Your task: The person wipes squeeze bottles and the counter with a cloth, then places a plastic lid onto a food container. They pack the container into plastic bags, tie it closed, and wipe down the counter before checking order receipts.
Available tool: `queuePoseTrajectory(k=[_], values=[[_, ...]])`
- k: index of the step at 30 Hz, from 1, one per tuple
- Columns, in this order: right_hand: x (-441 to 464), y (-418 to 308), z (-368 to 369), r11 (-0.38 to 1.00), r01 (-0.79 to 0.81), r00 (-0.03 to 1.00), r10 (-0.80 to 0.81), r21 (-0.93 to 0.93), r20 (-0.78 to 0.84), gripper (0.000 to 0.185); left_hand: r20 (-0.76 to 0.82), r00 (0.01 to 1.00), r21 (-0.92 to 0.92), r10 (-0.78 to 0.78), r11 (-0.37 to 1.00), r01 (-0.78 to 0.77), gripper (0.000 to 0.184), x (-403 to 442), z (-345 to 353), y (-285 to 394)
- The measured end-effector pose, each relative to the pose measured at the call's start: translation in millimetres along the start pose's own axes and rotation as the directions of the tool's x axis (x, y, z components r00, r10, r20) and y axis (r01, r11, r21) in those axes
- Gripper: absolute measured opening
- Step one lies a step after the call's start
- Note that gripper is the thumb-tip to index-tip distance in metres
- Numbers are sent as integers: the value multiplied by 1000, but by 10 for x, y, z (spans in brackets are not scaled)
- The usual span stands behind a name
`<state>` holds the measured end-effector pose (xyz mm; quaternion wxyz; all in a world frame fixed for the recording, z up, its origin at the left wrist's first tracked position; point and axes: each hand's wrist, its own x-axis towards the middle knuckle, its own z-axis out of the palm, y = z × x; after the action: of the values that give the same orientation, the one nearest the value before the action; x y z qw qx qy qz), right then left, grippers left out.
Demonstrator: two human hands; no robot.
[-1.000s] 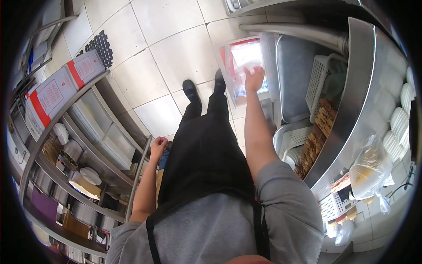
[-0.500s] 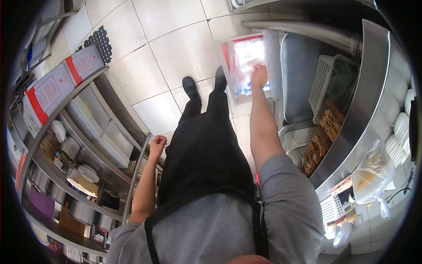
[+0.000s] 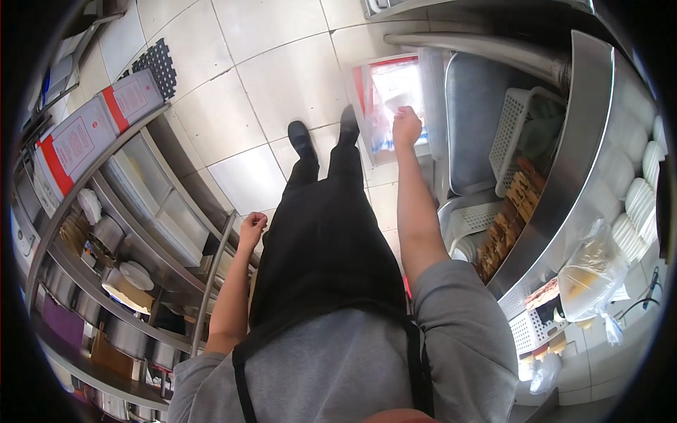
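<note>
My right hand (image 3: 407, 127) is closed over an open, see-through plastic drawer (image 3: 434, 120) with glaring light inside. Clear plastic and pieces of red, white and blue packaging (image 3: 384, 137) lie in the drawer. A pale, translucent shape (image 3: 400, 103) shows at the fingertips, but the glare hides whether they grip it. My left hand (image 3: 253, 229) hangs beside the black apron (image 3: 328, 257), close to a metal rail (image 3: 224, 247). Its fingers are curled in, and nothing shows in them.
On my left, metal shelves (image 3: 194, 215) hold white-and-red boxes (image 3: 77, 151), pots and a white tray (image 3: 176, 225). To the right are a grey tray (image 3: 476, 127), white baskets (image 3: 513, 137), wooden clothespin-like pieces (image 3: 522, 197), stacked white dishes (image 3: 642, 201) and a hanging clear bag (image 3: 592, 271).
My right hand has shifted slightly left and up over the drawer, and the pale plastic by its fingertips has changed shape. My left hand stays almost still.
</note>
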<state>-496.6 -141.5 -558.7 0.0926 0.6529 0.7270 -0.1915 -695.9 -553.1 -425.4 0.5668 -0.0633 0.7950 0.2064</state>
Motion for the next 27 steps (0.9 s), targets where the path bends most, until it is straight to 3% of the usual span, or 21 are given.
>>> queuePoseTrajectory(k=[2, 7, 9, 12, 13, 15, 16, 17, 18, 19, 20, 21, 22, 23, 24, 26, 27], values=[[42, -4, -164, 959, -92, 995, 78, 268, 61, 17, 5, 1000, 0, 4, 1000, -4, 11, 3, 12, -25], [115, 141, -158, 918, -96, 988, 42, 384, 146, 10, 24, 1000, 10, 0, 1000, 0, 11, 1, 57, -42], [180, 354, 51, 611, -319, 928, 47, 725, 369, 8, 29, 1000, 9, -9, 1000, 9, 11, -23, 70, 7], [215, 488, 168, 545, -411, 908, 171, 731, 382, 7, 19, 1000, 2, 16, 1000, -16, 11, -9, 77, -4], [201, 516, 236, 544, -408, 909, 171, 733, 379, 7, 20, 1000, 2, 19, 1000, -19, 11, -13, 83, -2], [130, 451, 346, 839, -210, 978, 185, 503, 99, 8, 33, 999, -4, 27, 1000, -27, 14, -26, 70, 34], [-87, 245, 267, 900, -42, 998, 18, 433, 61, 10, 35, 999, 1, 38, 999, -38, 14, -48, 71, 105], [-328, -71, 183, 947, -16, 966, -68, 321, 249, 9, 28, 998, 22, 56, 998, -57, 17, -97, 112, 237], [-637, -178, 357, 815, 31, 899, -275, 578, 340, 10, 21, 997, 41, 74, 996, -75, 20, -186, 154, 403], [-1073, -598, -164, 790, -4, 848, -323, 613, 421, 10, 78, 995, 35, 67, 997, -70, 34, -311, 172, 633], [-1422, -770, -129, 752, -79, 717, -413, 655, 561, 12, 79, 993, 35, 84, 996, -87, 34, -401, 216, 788], [-1727, -992, -431, 714, 71, 635, -571, 697, 521, 15, 122, 989, -106, 89, 991, -77, 42, -485, 254, 934], [-2041, -1130, -511, 700, 71, 581, -608, 710, 541, 17, 166, 980, -242, 105, 968, -63, 49, -554, 259, 1052], [-2279, -1277, -765, 609, 40, 587, -655, 792, 475, 16, 258, 961, -224, 101, 974, -42, 65, -609, 236, 1141], [-2460, -1390, -1039, 507, 14, 597, -696, 862, 400, 15, 260, 965, -266, 19, 962, 53, 66, -615, 217, 1148], [-2635, -1433, -1346, 562, 207, 576, -732, 801, 364, 13, 253, 954, -426, 163, 904, -42, 58, -885, 237, 1488], [-2681, -1419, -1515, 539, 246, 599, -738, 806, 311, 12, 271, 940, -414, 208, 907, -81, 58, -958, 221, 1585]])
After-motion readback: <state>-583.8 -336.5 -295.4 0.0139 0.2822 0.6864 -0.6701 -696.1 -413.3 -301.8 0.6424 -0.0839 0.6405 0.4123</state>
